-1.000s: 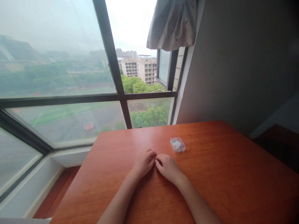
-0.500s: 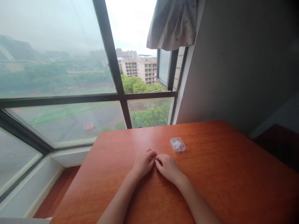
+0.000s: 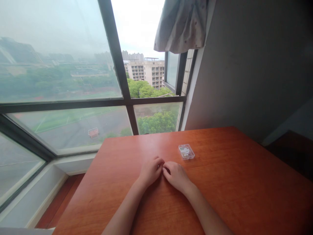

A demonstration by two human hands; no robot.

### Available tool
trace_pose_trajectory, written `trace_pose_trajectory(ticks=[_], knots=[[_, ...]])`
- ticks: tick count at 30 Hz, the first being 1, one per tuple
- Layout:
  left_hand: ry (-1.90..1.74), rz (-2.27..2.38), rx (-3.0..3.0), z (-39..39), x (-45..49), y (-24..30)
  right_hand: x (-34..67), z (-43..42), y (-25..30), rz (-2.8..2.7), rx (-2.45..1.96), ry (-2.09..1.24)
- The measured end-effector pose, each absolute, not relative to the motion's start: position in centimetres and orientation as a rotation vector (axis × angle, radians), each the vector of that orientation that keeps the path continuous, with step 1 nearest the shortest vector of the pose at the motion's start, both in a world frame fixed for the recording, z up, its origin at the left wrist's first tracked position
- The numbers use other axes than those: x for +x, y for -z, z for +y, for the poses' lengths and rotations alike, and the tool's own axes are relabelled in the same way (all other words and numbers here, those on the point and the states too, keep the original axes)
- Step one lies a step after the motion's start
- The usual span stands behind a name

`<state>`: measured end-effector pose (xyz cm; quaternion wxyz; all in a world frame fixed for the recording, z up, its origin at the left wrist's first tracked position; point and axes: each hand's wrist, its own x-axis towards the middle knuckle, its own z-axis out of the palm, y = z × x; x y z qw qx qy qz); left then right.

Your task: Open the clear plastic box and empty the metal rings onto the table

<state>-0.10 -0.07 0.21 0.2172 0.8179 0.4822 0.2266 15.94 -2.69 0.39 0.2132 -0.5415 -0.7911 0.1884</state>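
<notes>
While both hands rest low in the middle of the frame, here is what shows:

Left hand: the left hand (image 3: 151,170) lies knuckles up on the worktop (image 3: 244,182), its fingers (image 3: 158,162) curled in. I see nothing in it, but the underside is hidden, so I cannot tell if something tiny is pinched there.

Right hand: the right hand (image 3: 176,175) lies just beside it, also curled and knuckles up. Its fingertips meet the left hand's fingertips. I cannot tell if it holds anything small.

Little box: a small clear box (image 3: 186,151) sits flat on the worktop, a bit above and to the right of the right hand. Its lid looks shut. Small pale and colored bits are inside, too small to name.

Box and fingers: the box is near the right hand but not touching it. A strip of bare wood lies between them. It is farther from the left hand.

What could go wrong: the box looks light and smooth, and so does the wood. I think a quick bump from a finger could make it slide off toward the window side. If the lid is loose, a tip could spill the tiny bits, and they would be hard to find.

Around: a big window (image 3: 61,81) fills the upper left of the frame. A curtain (image 3: 181,26) hangs at the top middle. A gray wall (image 3: 256,65) is on the right.
</notes>
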Motion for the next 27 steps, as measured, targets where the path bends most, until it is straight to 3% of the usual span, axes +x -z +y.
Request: trace_pose_trajectory(ticks=[27], knots=[[-0.618,1.339,2.259,-0.03,-0.04,-0.25,15.95,-2.62,-0.35,-2.189,-1.507,-0.521]])
